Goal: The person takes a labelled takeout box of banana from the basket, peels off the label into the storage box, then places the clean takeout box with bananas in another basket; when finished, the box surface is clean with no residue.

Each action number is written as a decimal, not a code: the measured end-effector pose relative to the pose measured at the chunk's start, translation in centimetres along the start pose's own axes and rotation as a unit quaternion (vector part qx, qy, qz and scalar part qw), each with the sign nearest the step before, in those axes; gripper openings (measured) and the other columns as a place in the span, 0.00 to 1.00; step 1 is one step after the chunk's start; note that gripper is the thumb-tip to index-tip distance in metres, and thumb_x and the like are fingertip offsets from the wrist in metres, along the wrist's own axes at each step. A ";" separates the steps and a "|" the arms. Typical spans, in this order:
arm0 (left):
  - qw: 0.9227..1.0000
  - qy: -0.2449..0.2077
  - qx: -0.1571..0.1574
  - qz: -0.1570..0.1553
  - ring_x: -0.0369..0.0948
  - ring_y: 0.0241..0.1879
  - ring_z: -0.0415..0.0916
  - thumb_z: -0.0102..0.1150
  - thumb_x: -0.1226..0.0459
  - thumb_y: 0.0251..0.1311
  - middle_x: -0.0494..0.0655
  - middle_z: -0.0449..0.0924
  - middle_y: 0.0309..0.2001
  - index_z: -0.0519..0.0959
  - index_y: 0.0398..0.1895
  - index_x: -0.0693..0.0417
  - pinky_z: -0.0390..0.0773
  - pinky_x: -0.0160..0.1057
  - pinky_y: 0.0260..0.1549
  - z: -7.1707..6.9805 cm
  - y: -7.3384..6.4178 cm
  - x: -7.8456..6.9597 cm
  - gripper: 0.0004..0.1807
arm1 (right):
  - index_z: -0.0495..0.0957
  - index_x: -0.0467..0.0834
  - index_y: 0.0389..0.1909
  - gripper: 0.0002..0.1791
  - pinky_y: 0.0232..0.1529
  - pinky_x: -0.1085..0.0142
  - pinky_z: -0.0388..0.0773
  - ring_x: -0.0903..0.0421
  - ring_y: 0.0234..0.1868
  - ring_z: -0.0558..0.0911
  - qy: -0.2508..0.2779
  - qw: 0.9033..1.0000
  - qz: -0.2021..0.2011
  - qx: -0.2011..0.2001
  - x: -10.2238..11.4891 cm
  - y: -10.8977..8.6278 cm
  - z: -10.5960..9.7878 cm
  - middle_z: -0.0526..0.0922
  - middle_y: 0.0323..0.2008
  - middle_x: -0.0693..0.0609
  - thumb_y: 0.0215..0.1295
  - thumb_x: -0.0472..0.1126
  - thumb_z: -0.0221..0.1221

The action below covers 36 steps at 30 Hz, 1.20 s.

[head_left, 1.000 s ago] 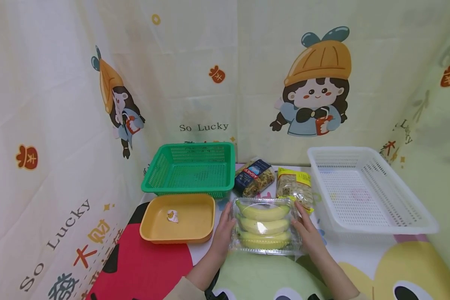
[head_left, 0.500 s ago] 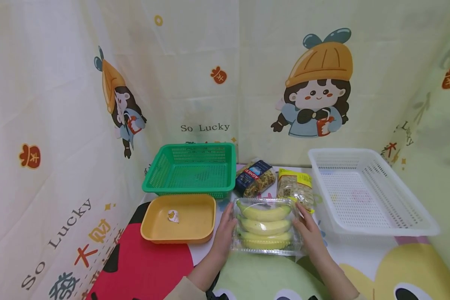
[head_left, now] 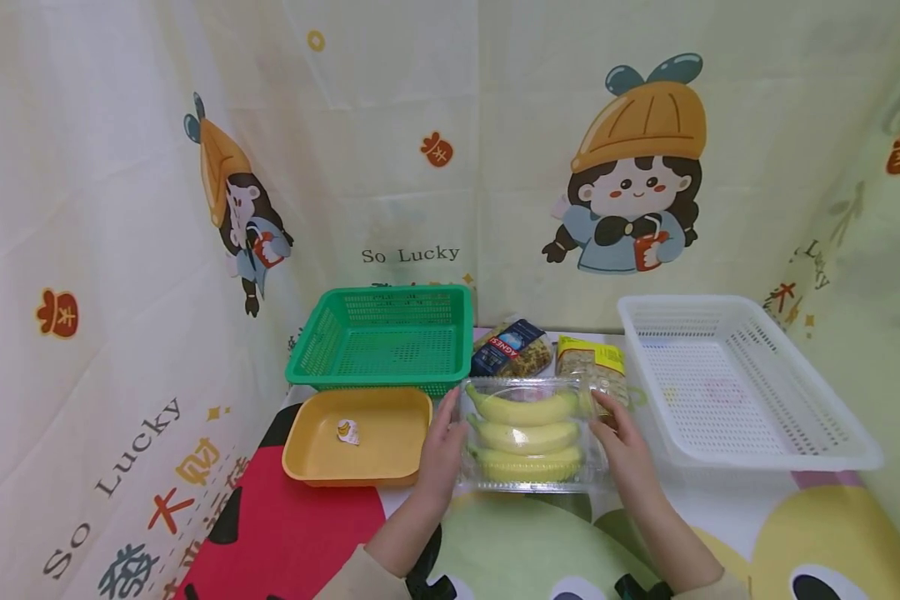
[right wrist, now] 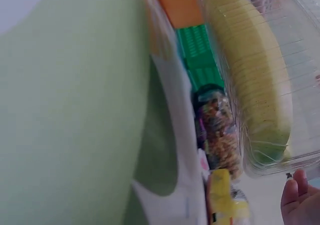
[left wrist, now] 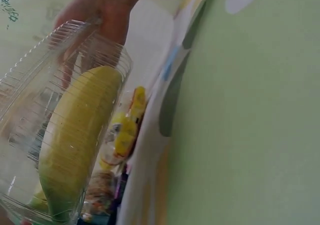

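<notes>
A clear plastic clamshell box (head_left: 527, 487) with three bananas (head_left: 523, 435) inside is held between both hands in the head view. My left hand (head_left: 441, 454) grips its left side, and my right hand (head_left: 626, 446) grips the right side, thumb towards the near face. Both wrist views show the box (left wrist: 31, 65) raised over the tablecloth. Through its ribbed wall the nearest banana (right wrist: 255, 70) shows. Behind the box lie a dark blue-labelled bag of pasta (head_left: 512, 348) and a yellow-topped bag (head_left: 591, 357), the latter partly hidden by the box.
A green basket (head_left: 453, 367) stands at the back left, with a shallow orange-yellow tray (head_left: 390, 450) before it. In that tray lies a small banana-picture sticker (head_left: 348, 432). A white perforated basket (head_left: 780, 458) sits at the right. Printed curtains (head_left: 510, 208) enclose the back and sides.
Both hands have lifted the box of bananas and moved it slightly away from the body; it now covers more of the two bags. The baskets and tray have stayed put.
</notes>
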<state>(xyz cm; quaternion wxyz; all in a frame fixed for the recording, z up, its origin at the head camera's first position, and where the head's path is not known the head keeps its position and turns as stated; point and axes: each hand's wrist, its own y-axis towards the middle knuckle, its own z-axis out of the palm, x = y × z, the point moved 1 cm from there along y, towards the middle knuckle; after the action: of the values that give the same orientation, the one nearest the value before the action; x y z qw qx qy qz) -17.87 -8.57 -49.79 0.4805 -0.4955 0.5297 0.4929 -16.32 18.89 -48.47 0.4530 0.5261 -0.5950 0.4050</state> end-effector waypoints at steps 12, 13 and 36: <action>0.999 0.028 -0.035 0.028 0.45 0.71 0.60 0.44 0.58 0.73 0.35 0.55 0.76 0.63 0.74 0.36 0.62 0.53 0.71 -2.0 1.3 -2.4 0.26 | 0.65 0.58 0.71 0.26 0.36 0.64 0.72 0.58 0.40 0.73 -0.042 0.999 -0.018 -0.003 3.6 1.7 0.6 0.74 0.61 0.48 0.74 0.51 0.51; 0.998 0.030 -0.038 0.029 0.44 0.69 0.62 0.44 0.58 0.73 0.35 0.56 0.75 0.64 0.73 0.36 0.64 0.53 0.69 -2.2 1.6 -2.6 0.26 | 0.66 0.59 0.71 0.26 0.34 0.63 0.72 0.56 0.39 0.73 -0.043 0.999 -0.017 -0.004 3.9 1.9 0.7 0.75 0.58 0.47 0.74 0.52 0.51; 0.995 0.056 -0.083 0.024 0.43 0.47 0.63 0.49 0.55 0.70 0.40 0.62 0.66 0.69 0.68 0.33 0.69 0.40 0.37 -4.9 4.7 -8.0 0.23 | 0.70 0.56 0.68 0.24 0.44 0.66 0.74 0.49 0.49 0.74 0.010 1.000 -0.008 0.003 9.2 5.3 2.1 0.76 0.55 0.45 0.74 0.54 0.48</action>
<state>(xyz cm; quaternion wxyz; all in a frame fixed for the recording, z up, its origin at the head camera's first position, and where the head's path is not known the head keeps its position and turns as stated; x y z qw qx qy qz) -22.30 -12.95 -41.29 0.3952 -0.5476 0.5253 0.5178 -22.12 15.13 -40.18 0.4604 0.5280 -0.5852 0.4083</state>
